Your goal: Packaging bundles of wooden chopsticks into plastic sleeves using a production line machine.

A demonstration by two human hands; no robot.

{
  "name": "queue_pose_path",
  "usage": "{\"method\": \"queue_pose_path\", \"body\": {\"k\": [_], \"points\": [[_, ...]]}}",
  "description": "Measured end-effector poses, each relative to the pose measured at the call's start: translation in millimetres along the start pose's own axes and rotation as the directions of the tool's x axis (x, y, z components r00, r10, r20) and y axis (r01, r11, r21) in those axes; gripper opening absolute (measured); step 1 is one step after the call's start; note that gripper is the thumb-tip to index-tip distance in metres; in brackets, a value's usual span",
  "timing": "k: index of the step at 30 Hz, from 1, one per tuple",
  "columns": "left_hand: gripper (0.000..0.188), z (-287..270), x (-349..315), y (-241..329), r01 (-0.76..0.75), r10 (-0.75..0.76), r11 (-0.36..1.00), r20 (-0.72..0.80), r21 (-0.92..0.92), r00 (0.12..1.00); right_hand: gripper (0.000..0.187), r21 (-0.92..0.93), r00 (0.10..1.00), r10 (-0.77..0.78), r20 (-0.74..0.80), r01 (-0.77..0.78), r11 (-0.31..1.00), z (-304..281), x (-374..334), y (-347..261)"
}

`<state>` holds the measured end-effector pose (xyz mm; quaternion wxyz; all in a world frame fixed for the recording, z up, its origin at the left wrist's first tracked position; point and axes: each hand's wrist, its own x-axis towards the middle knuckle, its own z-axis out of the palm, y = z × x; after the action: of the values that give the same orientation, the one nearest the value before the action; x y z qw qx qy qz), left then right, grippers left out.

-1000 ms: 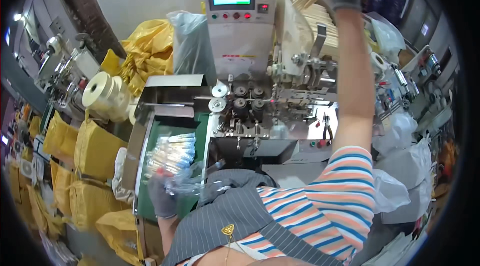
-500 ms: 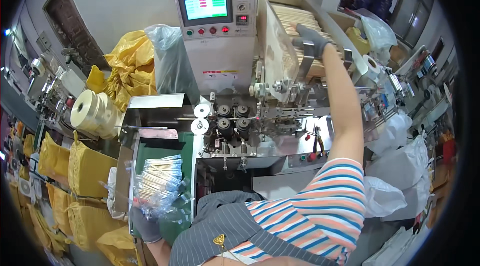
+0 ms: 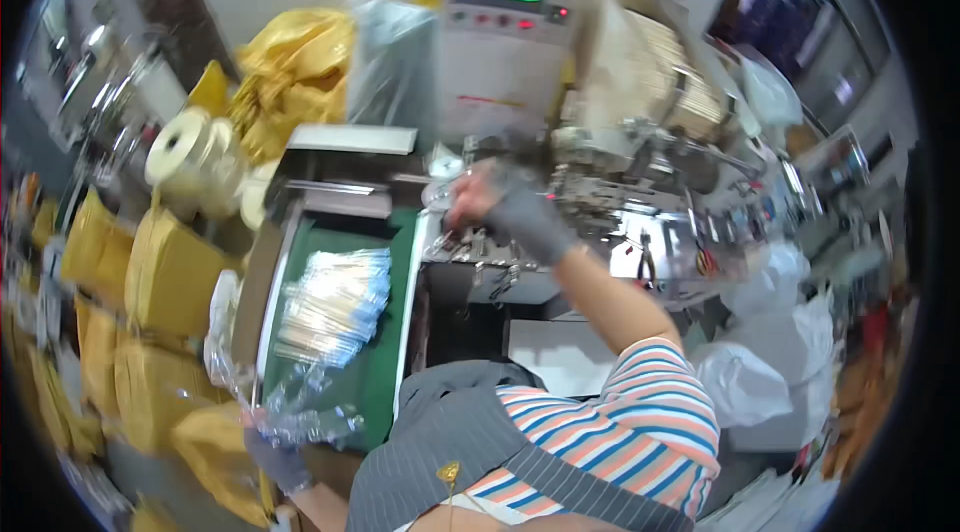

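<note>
Low at the left, my left hand (image 3: 278, 460) in a grey glove with bare fingertips is closed on a bunch of crumpled clear plastic film (image 3: 325, 424). Its fingers are partly hidden by the film. My right hand (image 3: 500, 210), gloved the same way, is over the machine's rollers near the middle and is smeared by motion. I cannot make out whether it holds anything. A pile of thin wooden sticks in clear, blue-ended wrappers (image 3: 335, 307) lies on the green conveyor belt (image 3: 375, 387) beyond my left hand.
Behind the belt stands a white control cabinet (image 3: 500, 72) with a lit screen. A hopper of wooden sticks (image 3: 665, 52) is at the back right. Pliers (image 3: 646, 262) lie on the machine's right side. Film rolls (image 3: 185, 157) and yellow sacks (image 3: 180, 272) are at the left.
My right hand has left the stick hopper and moved left and nearer, over the rollers. My left hand has drawn the clear film slightly toward me, away from the pile. The whole view has shifted.
</note>
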<state>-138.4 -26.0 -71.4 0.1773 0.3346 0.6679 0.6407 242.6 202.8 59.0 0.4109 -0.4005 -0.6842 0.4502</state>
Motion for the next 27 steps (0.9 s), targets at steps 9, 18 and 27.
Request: {"method": "queue_pose_path", "body": {"k": [9,18,27], "points": [[0.033,-209.2,51.6,2.6,0.138,-0.164,0.985,-0.793,-0.103,0.587,0.025,-0.329,0.45,0.503,0.738,-0.411,0.85,259.9,-94.8,83.8],[0.024,-373.1,82.4,-249.0,0.248,0.344,0.308,-0.35,0.919,0.871,0.022,-0.476,0.381,0.617,0.689,-0.403,0.781,292.2,-104.4,169.5],[0.036,-379.5,95.1,-402.6,0.297,-0.565,0.13,-0.175,0.946,0.806,0.025,-0.452,0.482,0.653,0.584,-0.475,0.755,308.6,-97.4,186.0]]}}
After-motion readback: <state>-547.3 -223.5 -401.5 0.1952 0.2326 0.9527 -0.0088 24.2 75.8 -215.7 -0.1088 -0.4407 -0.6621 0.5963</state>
